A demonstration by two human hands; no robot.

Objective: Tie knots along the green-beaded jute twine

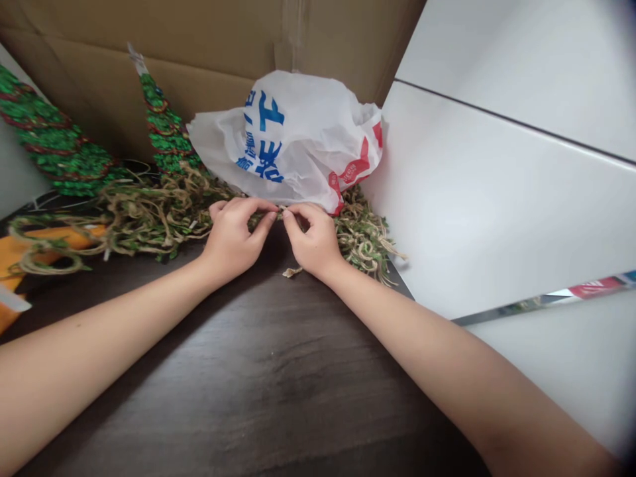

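At centre frame I have the left hand [234,233] and right hand [314,240] pinching what looks like twine [281,209]. Pulling hard could snag it, since strands in the heap [159,215] tangle. The bag [311,126] above hides part of that heap; the pinched bit is hard to make out.

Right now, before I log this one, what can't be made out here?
All in the head view:
Small piece between left hand and right hand: tiny, mostly covered by their grip.
Inside of the plastic bag: hidden by its printed film.
Left green tree's tip: cut off by the left edge.
Orange item: cut off there too, partly under twine.
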